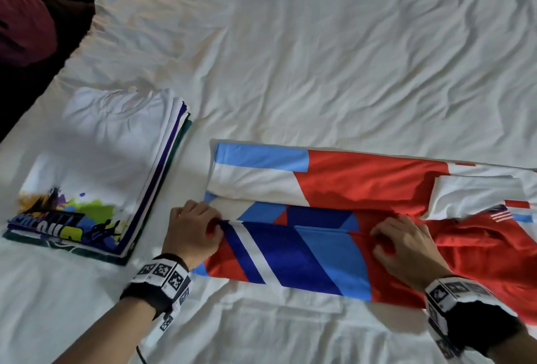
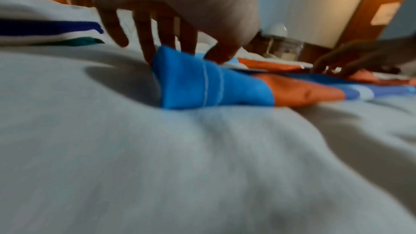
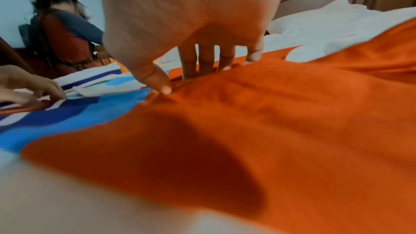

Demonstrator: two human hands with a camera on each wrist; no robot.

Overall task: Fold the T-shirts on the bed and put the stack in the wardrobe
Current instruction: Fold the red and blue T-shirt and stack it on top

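From the head view, a red, blue and white T-shirt (image 1: 363, 218) is seen at lower right of the white bed sheet (image 1: 319, 58), its folded edge pinched by the left hand (image 1: 193, 227) and right hand (image 1: 404, 243); a stack of folded T-shirts (image 1: 96, 172) lies at left.

In the left wrist view, a blue hem corner (image 2: 202, 84) is gripped at centre.

In the right wrist view, red cloth is pinched at centre by thumb and fingers (image 3: 198, 65).

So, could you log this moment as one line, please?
left hand pinches jersey edge | right hand pinches mid-fold | folded stack beside

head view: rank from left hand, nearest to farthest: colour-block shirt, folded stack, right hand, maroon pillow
1. colour-block shirt: pinched by the left hand at its left end.
2. folded stack: to its left.
3. right hand: to its right, on the red part.
4. maroon pillow: far upper left, off the bed.
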